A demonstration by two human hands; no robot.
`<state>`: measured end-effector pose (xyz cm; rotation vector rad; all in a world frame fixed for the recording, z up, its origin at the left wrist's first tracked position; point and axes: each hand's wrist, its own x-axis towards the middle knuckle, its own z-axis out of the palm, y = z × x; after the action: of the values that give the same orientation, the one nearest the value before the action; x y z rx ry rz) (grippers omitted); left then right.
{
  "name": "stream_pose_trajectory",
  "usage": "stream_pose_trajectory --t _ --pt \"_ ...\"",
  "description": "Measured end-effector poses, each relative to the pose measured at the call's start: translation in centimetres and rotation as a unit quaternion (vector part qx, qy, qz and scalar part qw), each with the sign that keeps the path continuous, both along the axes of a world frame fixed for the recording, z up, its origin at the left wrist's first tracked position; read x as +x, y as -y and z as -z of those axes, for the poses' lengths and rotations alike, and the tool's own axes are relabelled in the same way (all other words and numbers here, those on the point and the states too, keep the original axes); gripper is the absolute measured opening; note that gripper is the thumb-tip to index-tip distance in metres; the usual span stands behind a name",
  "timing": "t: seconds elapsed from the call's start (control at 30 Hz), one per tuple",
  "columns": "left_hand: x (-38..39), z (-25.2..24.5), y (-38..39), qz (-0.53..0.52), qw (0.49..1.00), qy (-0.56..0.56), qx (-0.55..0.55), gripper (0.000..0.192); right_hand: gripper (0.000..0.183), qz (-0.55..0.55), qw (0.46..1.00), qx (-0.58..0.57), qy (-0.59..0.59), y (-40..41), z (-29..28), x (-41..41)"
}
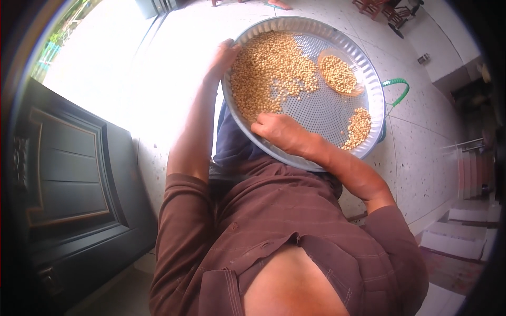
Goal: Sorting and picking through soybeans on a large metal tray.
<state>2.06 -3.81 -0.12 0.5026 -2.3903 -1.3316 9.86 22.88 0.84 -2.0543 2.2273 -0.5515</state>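
Observation:
A round metal sieve (pixel 304 110) with a perforated bottom and fluted wall is above my lap, resting at least partly on something below. My left hand (pixel 226 59) grips its rim at the far left. Tan beans (pixel 272 67) lie spread thickly over the left half. My right hand (pixel 280 132) is inside the near rim with its fingers curled down at the edge of these beans; its fingertips are hidden. A shallow translucent orange dish (pixel 359 92) at the right holds more beans (pixel 337 73). Against the near right wall is a smaller bean pile (pixel 357 128).
A green wrapped handle (pixel 398 89) sticks out beyond the sieve's right side. To my left stands a dark panelled door (pixel 75 170) by a bright doorway. Reddish wooden stools (pixel 371 8) and another person's foot (pixel 280 4) are at the far side. White boxes (pixel 454 239) sit at the lower right.

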Motion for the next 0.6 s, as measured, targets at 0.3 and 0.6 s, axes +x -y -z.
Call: stream_pose_trajectory --t 0.3,0.6 --pt "-0.3 1.0 -0.2 -0.021 1.000 0.004 0.015 0.057 0.011 0.026 0.999 0.024 0.024 0.4 0.4 0.2" --pt "0.6 -1.5 -1.7 0.046 0.998 0.020 0.036 0.056 0.016 0.037 0.998 0.043 0.030 -0.5 -0.4 0.2"
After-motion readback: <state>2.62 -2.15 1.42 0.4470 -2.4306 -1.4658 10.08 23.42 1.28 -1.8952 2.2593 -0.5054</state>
